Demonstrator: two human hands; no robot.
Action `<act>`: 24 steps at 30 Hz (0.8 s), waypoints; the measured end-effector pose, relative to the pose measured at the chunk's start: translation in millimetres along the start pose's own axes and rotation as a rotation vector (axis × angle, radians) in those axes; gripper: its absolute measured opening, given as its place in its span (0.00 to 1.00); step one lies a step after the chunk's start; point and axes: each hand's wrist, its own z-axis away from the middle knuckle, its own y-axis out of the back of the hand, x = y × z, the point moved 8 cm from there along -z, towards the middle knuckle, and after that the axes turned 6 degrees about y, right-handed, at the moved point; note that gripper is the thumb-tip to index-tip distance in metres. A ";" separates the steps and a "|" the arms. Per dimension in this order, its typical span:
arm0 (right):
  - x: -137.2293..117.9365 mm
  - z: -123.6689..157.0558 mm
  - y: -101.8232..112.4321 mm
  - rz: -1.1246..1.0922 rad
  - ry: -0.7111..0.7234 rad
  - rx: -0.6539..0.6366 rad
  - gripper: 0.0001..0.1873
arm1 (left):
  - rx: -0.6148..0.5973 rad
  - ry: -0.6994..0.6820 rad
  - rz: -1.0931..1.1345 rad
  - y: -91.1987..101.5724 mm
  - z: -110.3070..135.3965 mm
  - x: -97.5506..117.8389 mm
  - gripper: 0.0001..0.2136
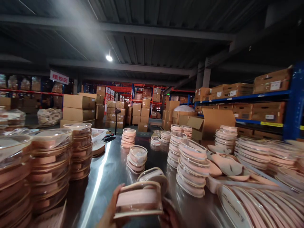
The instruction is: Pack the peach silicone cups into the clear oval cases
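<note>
Shiny table (pixel 155 158) under the clear case (pixel 139 202); my left hand (pixel 115 204) clasps its left end, probably steadying it. Right hand (pixel 169 216) beside its right corner, can't tell the grip.

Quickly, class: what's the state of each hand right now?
Left hand: closed, holding a clear pink case.
Right hand: at the case's right end; too dark to tell.

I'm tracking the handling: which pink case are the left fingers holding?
The bottom-centre case, pink band facing the camera, its left end gripped; the stacked cases are untouched.
</note>
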 end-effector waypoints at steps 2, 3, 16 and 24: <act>-3.6 5.9 -4.4 0.136 0.032 0.003 0.30 | -0.167 -0.202 -0.227 4.6 7.5 10.3 0.20; -8.7 11.9 -9.6 0.253 0.087 0.007 0.31 | -0.163 -0.310 -0.348 6.9 13.9 16.2 0.18; -13.3 0.7 19.4 -0.082 -0.022 0.222 0.34 | -0.048 0.092 -0.174 11.9 11.6 12.3 0.29; 26.6 5.7 -0.5 -0.124 -0.116 0.208 0.30 | -0.019 0.219 -0.074 10.5 15.4 12.3 0.32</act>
